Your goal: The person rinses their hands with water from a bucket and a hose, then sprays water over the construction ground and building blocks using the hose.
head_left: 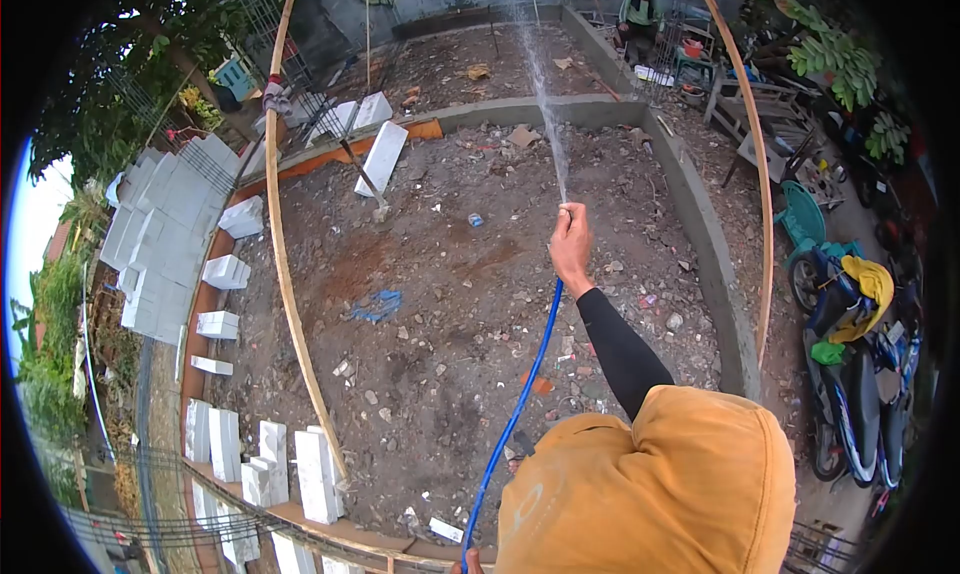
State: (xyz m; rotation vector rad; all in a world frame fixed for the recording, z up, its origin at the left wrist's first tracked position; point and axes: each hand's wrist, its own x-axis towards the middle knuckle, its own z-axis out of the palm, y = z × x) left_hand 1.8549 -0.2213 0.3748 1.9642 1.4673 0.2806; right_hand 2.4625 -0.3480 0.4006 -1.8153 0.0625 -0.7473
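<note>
Your bare right hand (571, 246) wraps its fingers closed around the end of a slim, bright blue flexible hose (544, 349), over rubble-strewn brown soil (430, 374). A white jet of water (547, 99) leaves it toward the low grey concrete wall (500, 111). The hose runs down to your left hand (473, 562), cut off at the bottom edge; you cannot tell whether its fingers grip.

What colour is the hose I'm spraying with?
The hose is blue, seen best in the head view.
</note>
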